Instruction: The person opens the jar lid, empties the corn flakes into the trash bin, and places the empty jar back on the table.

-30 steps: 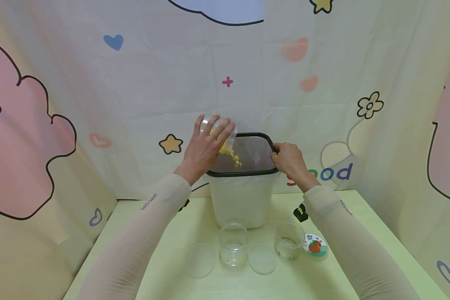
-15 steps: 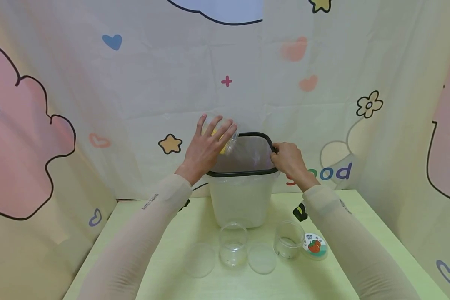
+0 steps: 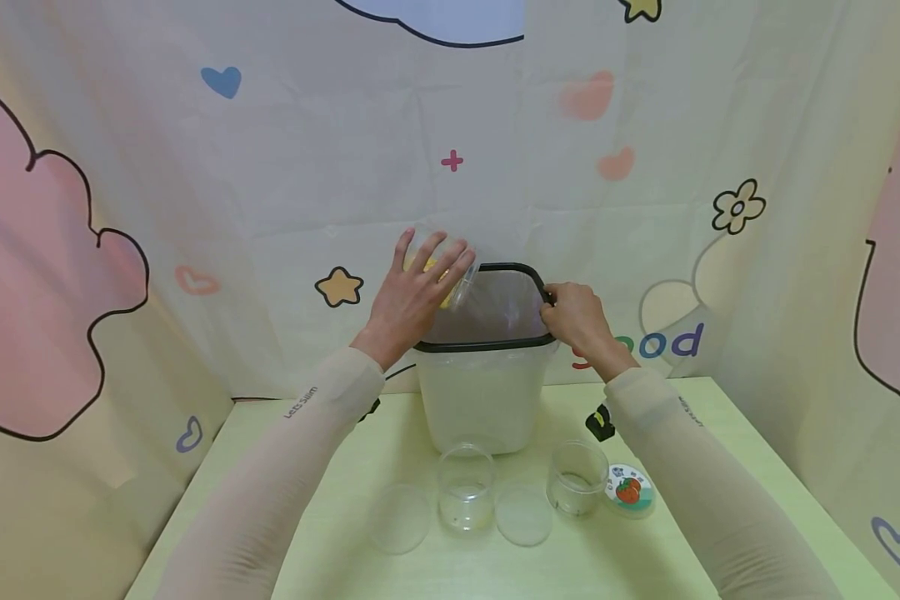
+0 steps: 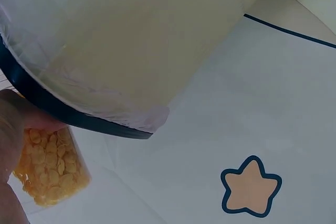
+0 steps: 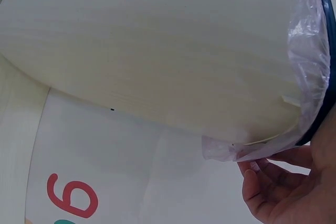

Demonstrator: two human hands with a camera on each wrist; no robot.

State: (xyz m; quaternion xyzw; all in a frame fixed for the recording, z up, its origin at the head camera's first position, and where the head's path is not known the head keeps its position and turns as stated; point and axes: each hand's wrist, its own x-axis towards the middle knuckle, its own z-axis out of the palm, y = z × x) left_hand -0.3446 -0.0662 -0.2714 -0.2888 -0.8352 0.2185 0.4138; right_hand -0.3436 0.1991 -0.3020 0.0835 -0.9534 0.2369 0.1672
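My left hand (image 3: 411, 292) grips a clear plastic jar (image 3: 467, 285), fingers spread over its side, and holds it tipped over the left part of a white trash bin (image 3: 480, 400). Yellow flakes (image 4: 50, 166) show through the jar wall in the left wrist view. On the far side of the bin's mouth, my right hand (image 3: 576, 317) holds the black rim (image 3: 495, 345) at the right corner. A thin plastic liner (image 5: 310, 51) folds over the bin's edge beside the right fingers. The inside bottom of the bin is hidden.
Two clear jars (image 3: 467, 492) stand in front of the bin, the other jar (image 3: 576, 479) to the right. Two clear lids (image 3: 523, 515) lie beside them, and a lid with a tomato picture (image 3: 630, 490) lies near the right sleeve. A printed cloth (image 3: 307, 167) hangs behind.
A second ago yellow flakes were spilling from the jar's mouth; now no falling flakes show. The left hand and jar have shifted slightly right. My right hand stays on the rim.
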